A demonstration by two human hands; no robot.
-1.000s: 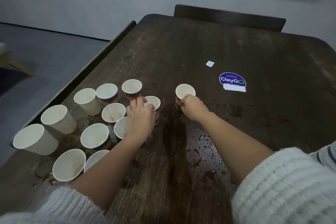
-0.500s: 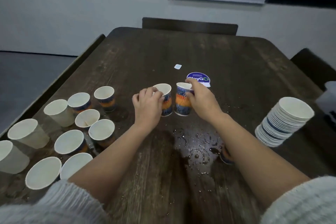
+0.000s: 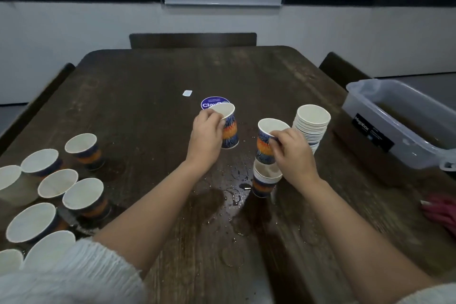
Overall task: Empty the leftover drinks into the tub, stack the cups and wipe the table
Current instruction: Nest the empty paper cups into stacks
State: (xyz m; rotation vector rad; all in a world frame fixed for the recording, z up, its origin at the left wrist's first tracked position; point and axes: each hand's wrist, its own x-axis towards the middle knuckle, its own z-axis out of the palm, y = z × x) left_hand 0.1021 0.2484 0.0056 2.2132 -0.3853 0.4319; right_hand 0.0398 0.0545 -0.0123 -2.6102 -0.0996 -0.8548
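While both hands (image 3: 206, 134) grip cups (image 3: 228, 126), table (image 3: 138, 111) wet

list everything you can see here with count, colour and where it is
loose cups: about ten, white inside, table's left
held cups: two, blue and orange, one per hand
short stack: one, below right hand's cup
tall stack: one, white rims, right of centre
tub: one, clear grey, brown liquid, far right
sticker: one, blue, table centre
spill: wet patch, near centre
table: one, dark wood
red thing: one, right edge, unclear
left hand: grips a cup
right hand: grips a cup
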